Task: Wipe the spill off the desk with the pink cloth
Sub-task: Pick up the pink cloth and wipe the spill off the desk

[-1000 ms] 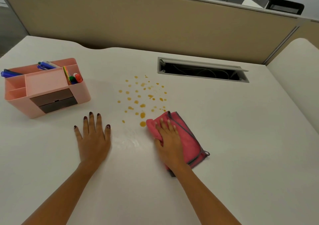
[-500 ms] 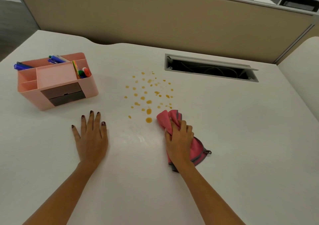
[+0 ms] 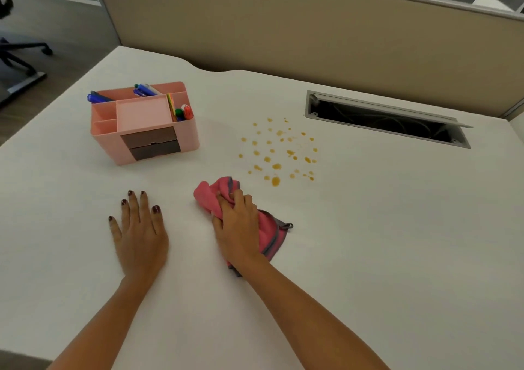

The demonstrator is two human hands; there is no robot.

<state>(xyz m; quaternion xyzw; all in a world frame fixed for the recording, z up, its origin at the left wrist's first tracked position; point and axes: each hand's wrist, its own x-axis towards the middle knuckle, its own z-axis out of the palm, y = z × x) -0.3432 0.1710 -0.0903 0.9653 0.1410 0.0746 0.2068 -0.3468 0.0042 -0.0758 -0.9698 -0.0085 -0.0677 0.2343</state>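
White worktop (image 3: 397, 242); broad bare room at lower right and along the lower frame edge. Pink cloth (image 3: 211, 196): centre of frame, bunched, grey-trimmed edge trailing to the right; lies just below-left of the spill (image 3: 279, 154), apart from it. Right hand (image 3: 236, 227): fingers curled closed over the cloth. Left hand (image 3: 139, 233): flat on the worktop, fingers spread, holding nothing. Pink organiser (image 3: 147, 125): upper left, pens inside. Cable slot (image 3: 388, 120): upper right, lid raised.

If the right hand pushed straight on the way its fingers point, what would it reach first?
Probably the orange spill: the right hand, bunching the pink cloth, points up the desk and its nearest drops lie just ahead.
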